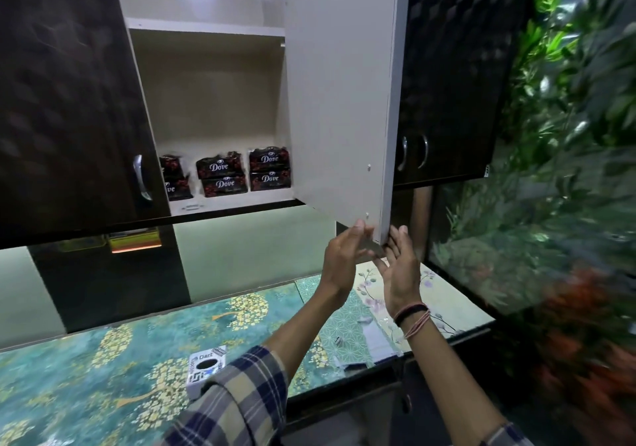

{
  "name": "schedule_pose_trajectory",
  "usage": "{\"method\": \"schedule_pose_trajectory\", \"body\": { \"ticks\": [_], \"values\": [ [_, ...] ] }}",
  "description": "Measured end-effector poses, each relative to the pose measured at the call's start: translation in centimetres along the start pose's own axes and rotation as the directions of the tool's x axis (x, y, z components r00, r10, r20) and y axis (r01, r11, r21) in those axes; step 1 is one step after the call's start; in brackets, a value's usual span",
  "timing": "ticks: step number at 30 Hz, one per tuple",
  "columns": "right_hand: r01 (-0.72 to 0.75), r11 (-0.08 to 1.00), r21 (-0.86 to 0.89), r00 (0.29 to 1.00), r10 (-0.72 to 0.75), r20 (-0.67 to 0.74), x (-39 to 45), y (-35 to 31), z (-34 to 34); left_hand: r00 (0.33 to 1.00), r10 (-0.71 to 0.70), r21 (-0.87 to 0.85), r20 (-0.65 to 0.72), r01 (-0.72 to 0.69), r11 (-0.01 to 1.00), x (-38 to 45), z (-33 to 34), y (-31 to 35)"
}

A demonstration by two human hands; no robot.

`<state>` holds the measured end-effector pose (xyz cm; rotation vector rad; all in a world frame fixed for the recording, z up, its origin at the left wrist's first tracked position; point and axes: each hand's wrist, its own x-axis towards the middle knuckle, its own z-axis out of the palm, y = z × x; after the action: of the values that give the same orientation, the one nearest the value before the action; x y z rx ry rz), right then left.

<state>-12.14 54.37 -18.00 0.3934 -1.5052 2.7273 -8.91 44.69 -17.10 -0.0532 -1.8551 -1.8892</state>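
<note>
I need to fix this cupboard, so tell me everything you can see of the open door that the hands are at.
The open door hangs swung out toward the camera, showing its plain off-white inner face, smooth like laminated board, with a pale edge strip. Two small white studs sit low down near its free edge. Its outer face is hidden. The left hand touches its bottom corner from the inner side, the right hand from the outer side. A greyish piece between them is too blurred to identify.
</note>
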Motion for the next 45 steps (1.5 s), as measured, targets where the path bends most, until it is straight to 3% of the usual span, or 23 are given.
{"method": "schedule_pose_trajectory", "body": {
  "ticks": [6,9,12,16,20,26,32,35,45],
  "values": [
    [-0.015,1.0,0.024,0.999,0.016,-0.04,0.6,0.1,-0.5,0.999,-0.036,-0.02,0.013,0.036,0.999,0.3,0.3,0.6],
    [-0.052,0.995,0.087,0.987,0.064,-0.146,0.9,1.4,-0.6,0.999,-0.046,-0.014,0.022,0.046,0.999,0.3,-0.4,0.6],
    [-0.212,0.971,0.109,0.943,0.232,-0.24,0.9,5.0,-0.5,0.997,-0.058,-0.011,0.055,0.058,0.998,0.3,-1.6,0.5],
    [-0.436,0.899,0.042,0.875,0.434,-0.212,0.3,10.3,1.4,0.993,-0.064,-0.015,0.101,0.066,0.998,0.2,-4.6,0.4],
    [-0.489,0.871,-0.037,0.865,0.479,-0.148,0.8,13.6,6.4,0.997,-0.075,-0.027,-0.02,0.075,0.997,0.6,-10.4,0.7],
    [-0.43,0.889,-0.158,0.897,0.441,0.035,2.9,15.8,18.2,0.95,-0.008,-0.015,-0.311,0.004,1.0,2.8,-23.4,2.2],
    [-0.301,0.927,-0.222,0.912,0.348,0.217,5.6,17.2,31.3,0.819,0.134,0.03,-0.558,-0.142,0.989,5.6,-35.1,5.6],
    [-0.214,0.939,-0.268,0.919,0.287,0.269,7.3,18.2,35.9,0.806,0.157,0.07,-0.571,-0.143,0.987,7.2,-38.9,6.5],
    [0.106,0.89,-0.444,0.87,0.134,0.475,10.1,23.2,41.7,0.928,0.016,0.019,-0.373,-0.01,1.0,10.1,-42.6,4.9]
  ]
}}
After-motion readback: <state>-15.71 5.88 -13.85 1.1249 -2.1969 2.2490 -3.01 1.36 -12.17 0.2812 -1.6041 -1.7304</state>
